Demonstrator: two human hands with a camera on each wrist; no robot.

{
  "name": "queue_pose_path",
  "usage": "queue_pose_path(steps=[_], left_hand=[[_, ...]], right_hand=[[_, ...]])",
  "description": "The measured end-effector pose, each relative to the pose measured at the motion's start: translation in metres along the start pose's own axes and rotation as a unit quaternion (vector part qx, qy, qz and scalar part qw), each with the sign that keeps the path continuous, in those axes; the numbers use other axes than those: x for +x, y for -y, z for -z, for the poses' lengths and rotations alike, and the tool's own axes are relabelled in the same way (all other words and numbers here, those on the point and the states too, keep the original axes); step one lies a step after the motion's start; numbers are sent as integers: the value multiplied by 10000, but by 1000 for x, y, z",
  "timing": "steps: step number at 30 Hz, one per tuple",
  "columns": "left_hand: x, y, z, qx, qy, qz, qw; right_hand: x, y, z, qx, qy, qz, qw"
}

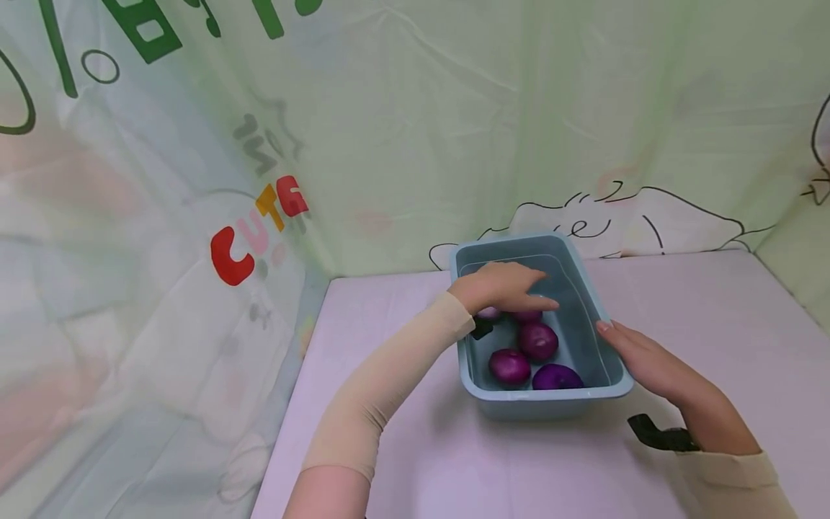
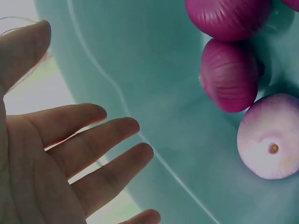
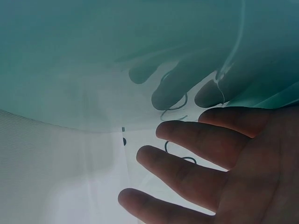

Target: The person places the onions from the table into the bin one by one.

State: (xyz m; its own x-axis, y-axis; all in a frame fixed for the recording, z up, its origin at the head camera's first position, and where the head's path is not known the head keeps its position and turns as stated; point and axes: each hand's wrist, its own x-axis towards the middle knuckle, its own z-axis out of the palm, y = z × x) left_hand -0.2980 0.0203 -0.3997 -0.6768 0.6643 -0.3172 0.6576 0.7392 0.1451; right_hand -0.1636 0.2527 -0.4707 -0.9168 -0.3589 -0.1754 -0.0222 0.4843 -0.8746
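Observation:
A blue-grey plastic basin (image 1: 551, 394) holds several red onions (image 1: 538, 341), grouped toward its near and left part. Over the basin's left side reaches my left hand (image 1: 502, 285), fingers spread and nothing in them. In the left wrist view, a pale-ended onion (image 2: 271, 135) and a dark purple one (image 2: 231, 74) lie apart from its straight fingers (image 2: 112, 177). My right hand (image 1: 655, 364) is at the basin's right side, thumb at the rim. Its straight fingers (image 3: 182, 177) extend along the outer wall in the right wrist view, with their reflection on it.
The basin stands on a table with a pale pink cover (image 1: 389, 432). Behind and to the left hang light green printed curtains (image 1: 415, 144). A black strap (image 1: 661, 435) shows at the right wrist, where a beige sleeve (image 1: 726, 472) begins.

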Motion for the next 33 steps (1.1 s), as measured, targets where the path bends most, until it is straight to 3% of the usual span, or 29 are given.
queue_pose_path(steps=[5,14,19,25,33], left_hand=[[-24,14,3,38,-512,-211,9985],[-79,47,4,-213,-1517,-75,9882],[-103,73,-11,-289,-1920,414,9801],[-129,96,-32,83,-2071,1181,9711],[-164,118,-45,351,-2210,1760,9586]], right_hand=[[2,-1,2,-42,-18,31,10000],[5,-2,4,-158,5,32,9999],[4,-1,8,-328,-62,33,9994],[-2,4,12,-791,-278,-18,9965],[0,12,28,-1546,-452,-26,9869]])
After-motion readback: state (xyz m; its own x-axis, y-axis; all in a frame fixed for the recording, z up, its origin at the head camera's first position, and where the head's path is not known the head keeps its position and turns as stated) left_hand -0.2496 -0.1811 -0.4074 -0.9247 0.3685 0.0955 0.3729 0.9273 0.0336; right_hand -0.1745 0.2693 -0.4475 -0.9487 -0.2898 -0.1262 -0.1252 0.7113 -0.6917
